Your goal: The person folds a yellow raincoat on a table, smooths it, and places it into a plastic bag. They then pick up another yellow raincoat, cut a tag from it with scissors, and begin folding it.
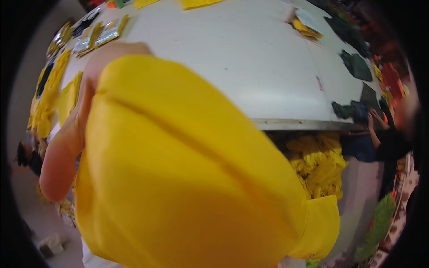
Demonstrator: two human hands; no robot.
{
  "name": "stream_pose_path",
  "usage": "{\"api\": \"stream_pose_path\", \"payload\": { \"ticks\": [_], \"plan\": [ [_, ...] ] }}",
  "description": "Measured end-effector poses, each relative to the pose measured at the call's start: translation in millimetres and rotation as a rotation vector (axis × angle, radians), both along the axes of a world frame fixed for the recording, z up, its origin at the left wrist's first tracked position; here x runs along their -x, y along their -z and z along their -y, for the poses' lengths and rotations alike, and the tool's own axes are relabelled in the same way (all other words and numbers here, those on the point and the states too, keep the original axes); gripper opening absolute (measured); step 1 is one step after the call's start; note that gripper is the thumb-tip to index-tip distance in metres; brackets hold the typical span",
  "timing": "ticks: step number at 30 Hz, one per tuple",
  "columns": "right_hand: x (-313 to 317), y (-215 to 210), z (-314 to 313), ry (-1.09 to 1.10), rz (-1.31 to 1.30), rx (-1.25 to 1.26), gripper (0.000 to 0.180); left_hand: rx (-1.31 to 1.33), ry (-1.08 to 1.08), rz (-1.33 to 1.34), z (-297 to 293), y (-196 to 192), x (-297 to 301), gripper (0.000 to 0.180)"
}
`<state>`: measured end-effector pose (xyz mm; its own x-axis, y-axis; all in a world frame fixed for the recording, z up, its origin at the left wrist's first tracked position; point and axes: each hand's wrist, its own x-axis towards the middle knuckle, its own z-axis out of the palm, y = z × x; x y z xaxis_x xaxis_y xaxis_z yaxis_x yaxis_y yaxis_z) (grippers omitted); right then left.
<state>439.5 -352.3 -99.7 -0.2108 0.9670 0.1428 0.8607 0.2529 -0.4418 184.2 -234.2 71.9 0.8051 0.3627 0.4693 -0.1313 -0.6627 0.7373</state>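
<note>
A yellow shirt [192,169] is held up close in front of me and fills the middle of the view, slightly blurred. A short sleeve [319,228] sticks out at its lower right. Along its upper left edge is my left hand [118,50], closed on the cloth, its fingers mostly hidden behind it. The bare left arm bends down beside the shirt. My right hand does not show; the cloth covers where it might be.
Beyond the shirt stretches a white table [214,62]. Packaged yellow garments [103,33] lie at its far left, a small yellow bundle [306,27] at the far right. Crumpled yellow cloth [319,165] is heaped below the table edge. At right, a person [393,138] handles dark green cloth.
</note>
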Motion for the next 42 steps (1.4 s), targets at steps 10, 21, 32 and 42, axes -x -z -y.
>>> {"api": "stream_pose_path", "payload": {
  "ticks": [10,21,32,42],
  "plan": [
    [2,-36,183,0.777,-0.238,0.357,0.031,-0.132,0.698,-0.016,-54,-84,-21,0.048],
    [-106,-145,335,1.375,-0.108,0.28,0.033,-0.039,0.602,-0.042,-70,-81,3,0.053],
    [-378,-424,162,1.207,0.098,-0.206,0.034,-0.111,-0.073,-0.084,-79,-8,70,0.053],
    [-25,-402,-518,0.053,-0.339,-0.628,0.029,0.797,-0.979,0.669,-56,43,185,0.032]
  ]
}}
